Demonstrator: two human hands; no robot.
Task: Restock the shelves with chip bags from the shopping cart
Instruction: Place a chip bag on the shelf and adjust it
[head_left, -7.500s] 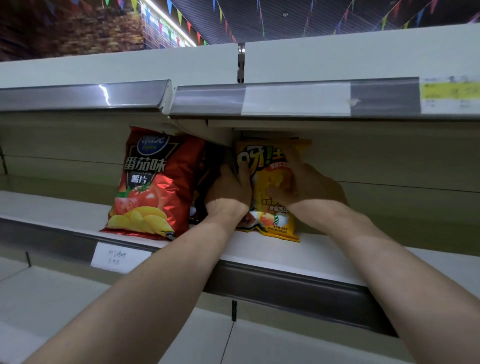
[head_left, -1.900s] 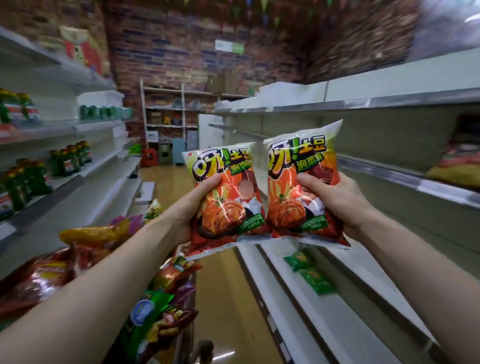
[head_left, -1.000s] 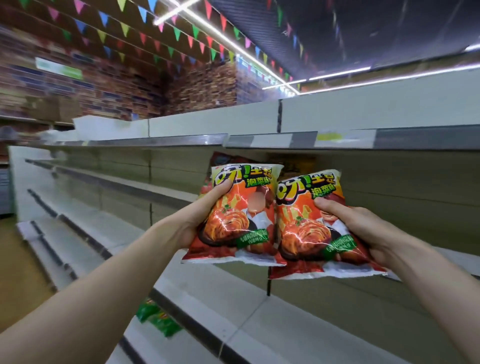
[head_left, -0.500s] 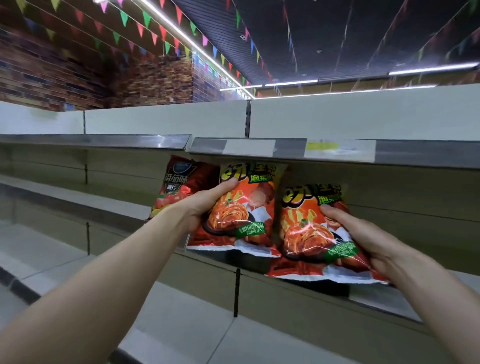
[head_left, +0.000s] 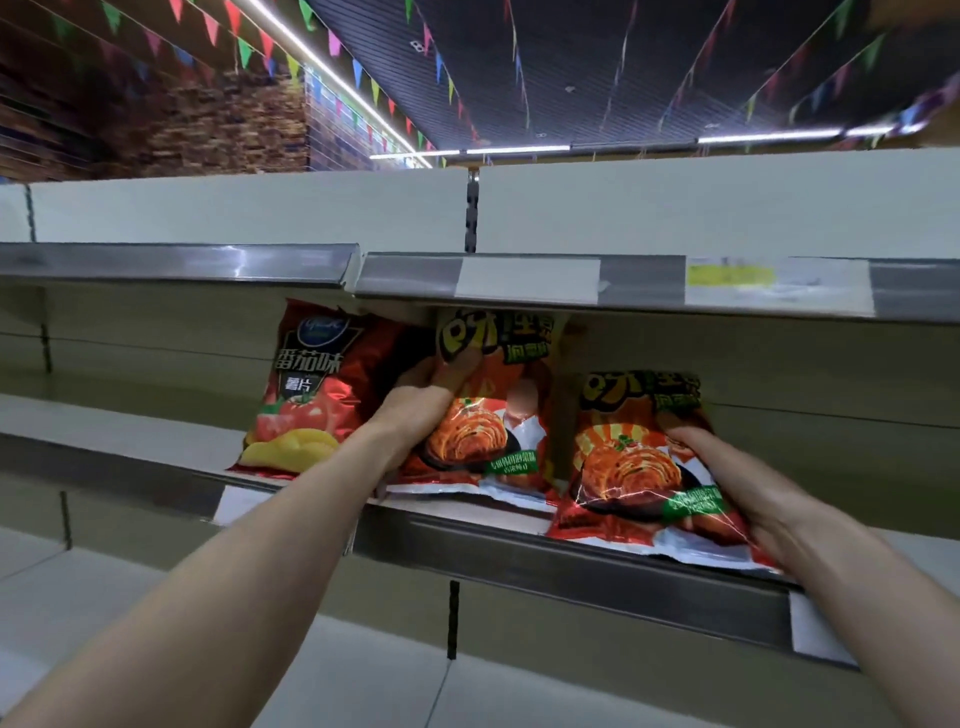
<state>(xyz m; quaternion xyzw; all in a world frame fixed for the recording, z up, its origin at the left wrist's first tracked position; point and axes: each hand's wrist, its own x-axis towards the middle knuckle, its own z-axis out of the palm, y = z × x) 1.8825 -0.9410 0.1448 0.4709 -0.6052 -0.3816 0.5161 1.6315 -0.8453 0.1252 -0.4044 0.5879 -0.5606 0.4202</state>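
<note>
Head view: your left grip (head_left: 415, 410) is closed on the left orange bag (head_left: 483, 441), fingers curled round its upper left edge. That bag stands upright on the shelf (head_left: 130, 431), bottom seam at the front lip, top tucked under the upper shelf rail (head_left: 208, 262). It sits just beside the red tomato bag (head_left: 311, 384), which already stands on the same shelf; your hand hides whether the two touch. Your right grip (head_left: 727, 483) holds the right orange bag (head_left: 628, 467) by its right side, thumb across the front, fingers behind. This bag is tilted back with its bottom seam overhanging the shelf's front rail, so I judge it not seated yet. A dark gap separates the two orange bags.

Handling, judged: light, air-puffed foil bags, soft and crinkly with a slick surface, and the chips inside crush easily. Take them by a side edge or the top seam with a light pinch, and don't squeeze the belly. They will likely flop forward if left on the lip, so push the base well back before you let go. Clearance under the rail looks tight for the left one; tip it in, don't jam
</note>
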